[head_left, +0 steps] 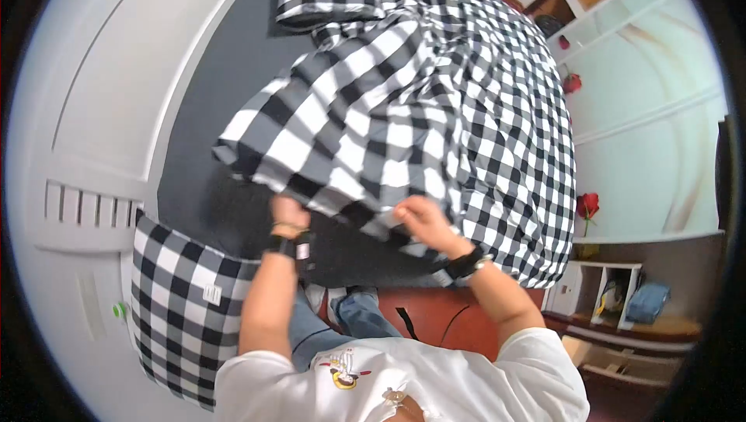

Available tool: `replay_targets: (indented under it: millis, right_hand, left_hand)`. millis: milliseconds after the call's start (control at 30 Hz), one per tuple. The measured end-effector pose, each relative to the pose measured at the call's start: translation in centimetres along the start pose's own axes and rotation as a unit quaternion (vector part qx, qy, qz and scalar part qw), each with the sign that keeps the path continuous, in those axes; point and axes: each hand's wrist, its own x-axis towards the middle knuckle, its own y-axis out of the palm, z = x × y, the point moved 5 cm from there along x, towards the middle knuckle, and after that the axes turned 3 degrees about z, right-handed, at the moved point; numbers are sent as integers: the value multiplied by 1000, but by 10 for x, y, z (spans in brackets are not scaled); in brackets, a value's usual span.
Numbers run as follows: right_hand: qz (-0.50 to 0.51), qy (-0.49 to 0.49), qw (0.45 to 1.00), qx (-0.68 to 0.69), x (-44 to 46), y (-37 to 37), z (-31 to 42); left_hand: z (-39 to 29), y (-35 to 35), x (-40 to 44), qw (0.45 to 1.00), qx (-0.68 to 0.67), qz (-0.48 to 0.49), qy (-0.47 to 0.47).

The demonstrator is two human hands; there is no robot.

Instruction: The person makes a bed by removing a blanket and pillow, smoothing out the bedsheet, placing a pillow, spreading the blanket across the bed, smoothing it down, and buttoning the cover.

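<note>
- A white cotton-looking T-shirt with a small printed figure (466,379) was nearest, leaning over the bed's near edge, probably so both arms could reach.
- At left, a black-and-white checked pillow (186,298) lay beside the left forearm, perhaps kept apart from the cover.
- The left hand (291,213) was at the cover's near edge; its fingers were blurred, so I cannot tell its grip.
- The large black-and-white checked fabric duvet (365,134) lay bunched on a dark grey sheet (233,57).
- The right hand (426,224) seemed to pinch its edge, which probably gave control of the loose cloth.
</note>
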Motion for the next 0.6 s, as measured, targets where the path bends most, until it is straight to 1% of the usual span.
replay_targets:
  millis: [33,67,100,133,167,200,233,267,300,333,367,400,433,467,500,533,567,600]
  right_hand:
    - [-4,-5,1000,14,-11,18,-18]
    - [1,36,997,73,-23,37,-39]
    - [11,65,996,59,-33,49,-46]
    - [39,124,989,73,-42,58,-50]
    - [38,146,972,179,-48,72,-64]
    - [43,169,943,284,-46,88,-75]
    - [38,159,942,293,-31,92,-66]
    - [35,150,941,303,-11,90,-50]
    - [35,195,918,343,9,80,-12]
    - [-20,220,914,340,33,81,-4]
    - [69,187,913,355,62,76,17]
    - [30,202,921,332,83,66,44]
    - [57,208,965,148,99,60,53]
    - [78,207,974,-43,114,52,62]
    - [123,194,955,-188,127,47,84]
    - [167,179,912,-329,135,41,108]
    - [190,140,890,-390,145,39,130]
    - [125,44,879,-457,162,38,143]
  left_hand:
    - [5,-33,2,988,151,28,-34]
    - [54,-55,-4,964,-74,-38,-253]
    - [57,-86,-13,827,-398,-160,-362]
    - [32,-125,-13,888,-364,-193,-203]
    - [26,-152,-20,955,-223,-118,-158]
    - [4,-176,-27,987,-97,-56,-116]
    - [-20,-192,-36,995,97,-19,-17]
    - [-50,-195,-37,978,177,74,85]
    - [-103,-193,-43,954,193,162,165]
    - [-130,-185,-58,893,207,277,290]
    - [-153,-178,-74,834,210,371,352]
    - [-154,-173,-91,821,176,388,381]
    - [-152,-178,-95,818,191,385,384]
    - [-149,-192,-91,816,198,381,388]
    - [-145,-209,-85,821,229,370,370]
    - [-141,-225,-82,826,258,359,349]
    - [-138,-241,-82,828,258,357,347]
    - [-137,-258,-83,829,260,348,353]
